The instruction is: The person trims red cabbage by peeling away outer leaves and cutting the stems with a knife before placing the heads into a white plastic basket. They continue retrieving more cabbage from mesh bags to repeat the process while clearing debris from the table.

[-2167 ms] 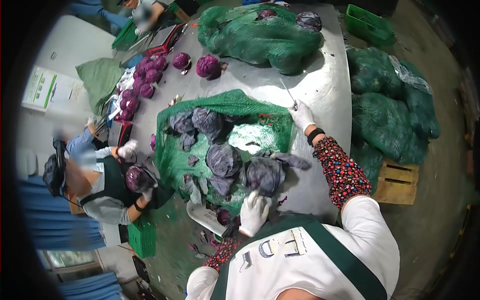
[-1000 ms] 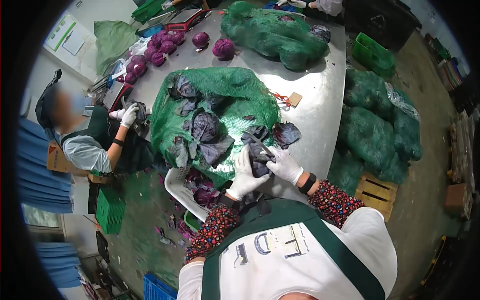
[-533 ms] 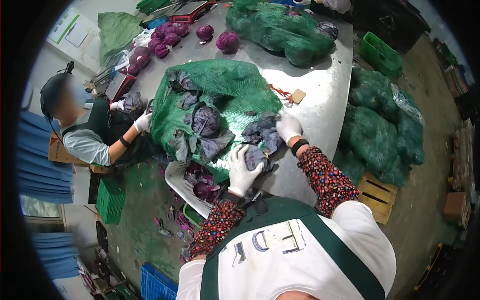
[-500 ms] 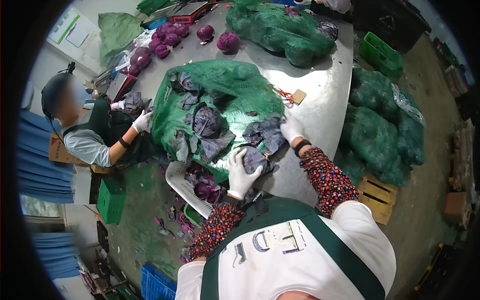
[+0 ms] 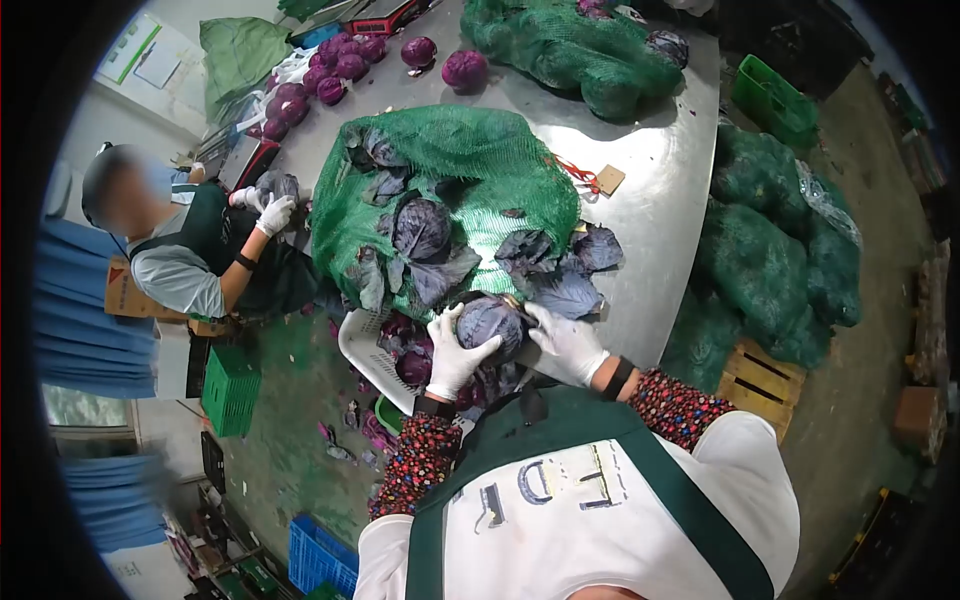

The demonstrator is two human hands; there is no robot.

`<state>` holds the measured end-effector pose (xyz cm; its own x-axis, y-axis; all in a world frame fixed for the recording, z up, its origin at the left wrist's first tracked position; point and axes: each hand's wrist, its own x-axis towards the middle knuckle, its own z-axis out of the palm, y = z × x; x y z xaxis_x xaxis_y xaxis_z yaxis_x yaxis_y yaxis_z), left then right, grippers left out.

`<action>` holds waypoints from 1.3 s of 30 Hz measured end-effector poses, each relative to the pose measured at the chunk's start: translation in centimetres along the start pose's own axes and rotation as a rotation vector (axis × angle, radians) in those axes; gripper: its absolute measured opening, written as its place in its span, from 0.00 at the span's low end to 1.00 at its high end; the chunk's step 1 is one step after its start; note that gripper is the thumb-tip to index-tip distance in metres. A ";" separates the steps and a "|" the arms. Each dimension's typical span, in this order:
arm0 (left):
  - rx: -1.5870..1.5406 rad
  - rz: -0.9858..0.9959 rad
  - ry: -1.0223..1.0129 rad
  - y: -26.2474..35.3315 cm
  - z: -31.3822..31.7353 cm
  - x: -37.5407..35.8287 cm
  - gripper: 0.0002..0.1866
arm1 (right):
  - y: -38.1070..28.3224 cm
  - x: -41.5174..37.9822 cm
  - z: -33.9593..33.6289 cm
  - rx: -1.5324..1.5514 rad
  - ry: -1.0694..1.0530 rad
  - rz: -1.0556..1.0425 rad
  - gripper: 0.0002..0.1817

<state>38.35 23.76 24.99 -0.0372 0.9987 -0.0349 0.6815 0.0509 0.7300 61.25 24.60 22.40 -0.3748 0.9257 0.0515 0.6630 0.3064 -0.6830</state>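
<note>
A purple cabbage [image 5: 490, 325] is at the near edge of the metal table, between my two white-gloved hands. My left hand [image 5: 458, 355] grips its left side with the fingers curved round it. On its right side, my right hand [image 5: 565, 345] has its fingers pressed against the cabbage. Loose dark outer leaves [image 5: 568, 290] lie just beyond my right hand. Farther up, another leafy cabbage [image 5: 420, 230] rests on a green mesh bag [image 5: 450, 140].
A white basket [image 5: 365, 355] with purple leaves stands below the table edge. Across the table [image 5: 650, 200], a co-worker [image 5: 180, 250] in gloves handles a cabbage. Full mesh bags [image 5: 760, 260] are piled on the right, near a yellow pallet [image 5: 762, 385]. Peeled cabbages [image 5: 465, 70] lie at the back.
My right hand has come down from the loose leaves to the cabbage, and more leaves lie spread on the table. The co-worker's hands have come together at their cabbage.
</note>
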 end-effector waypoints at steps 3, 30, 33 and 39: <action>-0.048 0.005 0.027 0.4 1.0 0.4 0.47 | -0.4 -1.1 1.1 -0.029 -0.027 0.002 0.16; -0.312 -0.104 -0.043 -2.3 2.4 4.6 0.44 | 2.7 4.6 2.3 -0.219 -0.050 0.036 0.11; -0.065 -0.050 -0.010 1.3 1.7 3.9 0.44 | 3.1 4.3 1.8 -0.229 -0.220 0.140 0.19; 0.188 0.337 -0.017 3.9 2.3 1.6 0.44 | 4.5 4.1 2.9 -0.303 -0.237 0.162 0.14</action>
<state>42.58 25.60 26.21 0.2227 0.9594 0.1731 0.7758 -0.2819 0.5644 60.83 29.08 17.42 -0.3655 0.9015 -0.2318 0.8729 0.2454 -0.4218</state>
